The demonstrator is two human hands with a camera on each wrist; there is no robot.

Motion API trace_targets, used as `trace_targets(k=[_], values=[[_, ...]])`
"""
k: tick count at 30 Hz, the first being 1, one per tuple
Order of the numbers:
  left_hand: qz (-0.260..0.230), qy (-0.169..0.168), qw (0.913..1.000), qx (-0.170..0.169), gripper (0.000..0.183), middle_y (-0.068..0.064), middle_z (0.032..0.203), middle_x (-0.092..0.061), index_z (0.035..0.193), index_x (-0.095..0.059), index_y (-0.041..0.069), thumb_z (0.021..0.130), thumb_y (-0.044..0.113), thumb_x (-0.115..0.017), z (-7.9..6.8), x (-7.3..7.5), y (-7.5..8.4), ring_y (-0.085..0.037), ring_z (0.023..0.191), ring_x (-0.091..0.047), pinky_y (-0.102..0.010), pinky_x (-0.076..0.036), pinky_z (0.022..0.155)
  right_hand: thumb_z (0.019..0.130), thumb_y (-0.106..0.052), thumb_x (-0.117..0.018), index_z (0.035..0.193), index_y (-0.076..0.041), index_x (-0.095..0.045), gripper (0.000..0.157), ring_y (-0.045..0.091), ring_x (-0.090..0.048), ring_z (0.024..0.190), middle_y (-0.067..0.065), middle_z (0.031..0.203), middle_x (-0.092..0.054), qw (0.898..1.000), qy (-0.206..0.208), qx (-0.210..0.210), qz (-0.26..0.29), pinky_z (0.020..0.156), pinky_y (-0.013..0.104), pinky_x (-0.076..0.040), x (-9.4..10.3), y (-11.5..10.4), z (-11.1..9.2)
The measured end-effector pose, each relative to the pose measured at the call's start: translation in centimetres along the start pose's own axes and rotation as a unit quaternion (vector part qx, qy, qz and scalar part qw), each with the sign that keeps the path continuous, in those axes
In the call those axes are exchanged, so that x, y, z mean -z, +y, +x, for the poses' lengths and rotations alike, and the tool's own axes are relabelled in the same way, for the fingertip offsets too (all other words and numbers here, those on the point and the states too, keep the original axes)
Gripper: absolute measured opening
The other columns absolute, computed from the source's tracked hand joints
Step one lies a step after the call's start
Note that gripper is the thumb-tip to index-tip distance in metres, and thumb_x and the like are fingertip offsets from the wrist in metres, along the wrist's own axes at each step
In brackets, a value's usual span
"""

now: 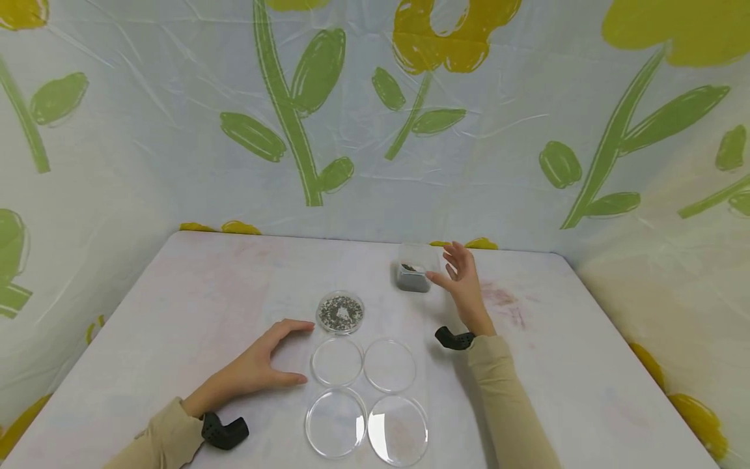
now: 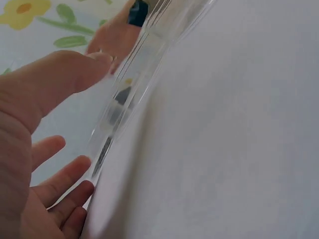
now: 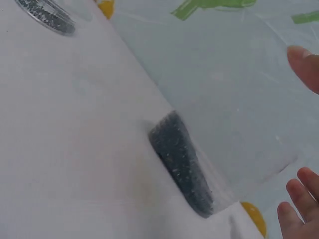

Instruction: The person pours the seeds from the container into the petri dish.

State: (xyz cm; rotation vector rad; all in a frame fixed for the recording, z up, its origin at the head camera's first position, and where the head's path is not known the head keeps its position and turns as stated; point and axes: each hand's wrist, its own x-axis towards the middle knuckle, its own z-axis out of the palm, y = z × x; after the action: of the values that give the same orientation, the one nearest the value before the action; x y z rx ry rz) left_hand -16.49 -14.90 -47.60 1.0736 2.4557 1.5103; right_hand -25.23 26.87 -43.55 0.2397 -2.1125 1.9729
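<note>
My left hand [image 1: 258, 365] is open with thumb and fingers spread, left of several clear round dishes. Its fingertips lie close to a round clear dish of dark and white grains [image 1: 340, 314]; from here I cannot tell whether they touch. Across the table my right hand [image 1: 465, 290] is open, beside a clear box [image 1: 413, 280] part-filled with dark grains [image 3: 182, 167]. In the right wrist view its fingers [image 3: 301, 196] stand apart from the box's clear wall.
Two clear dishes, one at left [image 1: 336, 361] and one at right [image 1: 389, 365], sit in front of the grain dish. Nearer me are a left dish [image 1: 321, 423] and a right dish [image 1: 410, 433]. A flower-printed sheet [image 1: 498, 130] hangs behind the white table [image 1: 246, 286].
</note>
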Motion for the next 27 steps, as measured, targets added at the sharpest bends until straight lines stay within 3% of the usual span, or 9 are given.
trace_targets(k=[6,10,14,20,27], values=[[0.023,-0.005,0.9996,-0.013,0.081,0.003,0.138,-0.052,0.143,-0.049,0.019,0.074,0.038,-0.088,0.7,-0.6,0.1,-0.018,0.128,-0.044,-0.024,-0.031,0.107,0.083,0.002,-0.077,0.157,-0.007,-0.008,0.102,0.027,-0.019,0.148,0.015,0.161,-0.021,0.999,-0.016,-0.048,0.013,0.119,0.04,-0.016,-0.2,2.3,0.2],[0.04,-0.01,0.9987,-0.031,0.082,0.002,0.131,-0.055,0.141,-0.051,0.016,0.072,0.04,-0.089,1.3,-0.9,0.0,-0.017,0.123,-0.045,-0.03,-0.035,0.104,0.081,-0.002,-0.08,0.158,-0.009,-0.007,0.106,0.027,-0.016,0.149,0.016,0.162,-0.018,0.998,-0.026,-0.059,-0.021,0.12,0.04,-0.015,-0.5,3.0,0.3],[0.055,-0.011,0.9973,-0.048,0.084,0.002,0.13,-0.056,0.14,-0.052,0.012,0.071,0.042,-0.089,1.7,-1.1,-0.2,-0.016,0.121,-0.046,-0.032,-0.036,0.104,0.079,-0.003,-0.082,0.158,-0.01,-0.004,0.111,0.03,-0.015,0.149,0.02,0.162,-0.017,0.996,-0.043,-0.058,-0.05,0.119,0.044,-0.013,-0.9,2.7,0.3],[0.071,-0.008,0.9953,-0.065,0.084,0.002,0.135,-0.055,0.139,-0.053,0.013,0.07,0.045,-0.089,1.7,-1.2,-0.5,-0.016,0.123,-0.046,-0.033,-0.036,0.105,0.079,0.009,-0.077,0.156,-0.001,0.002,0.111,0.038,-0.018,0.147,0.027,0.159,-0.02,0.996,-0.076,-0.046,-0.021,0.117,0.05,-0.018,-1.4,1.2,-0.2],[0.081,0.004,0.9936,-0.079,0.079,0.001,0.134,-0.058,0.137,-0.056,0.013,0.071,0.042,-0.088,1.8,-1.4,-0.5,-0.017,0.121,-0.048,-0.032,-0.037,0.102,0.08,0.004,-0.08,0.156,-0.001,-0.003,0.109,0.037,-0.023,0.146,0.028,0.157,-0.025,0.996,-0.067,-0.033,-0.049,0.118,0.046,-0.019,-1.4,1.1,-0.5]])
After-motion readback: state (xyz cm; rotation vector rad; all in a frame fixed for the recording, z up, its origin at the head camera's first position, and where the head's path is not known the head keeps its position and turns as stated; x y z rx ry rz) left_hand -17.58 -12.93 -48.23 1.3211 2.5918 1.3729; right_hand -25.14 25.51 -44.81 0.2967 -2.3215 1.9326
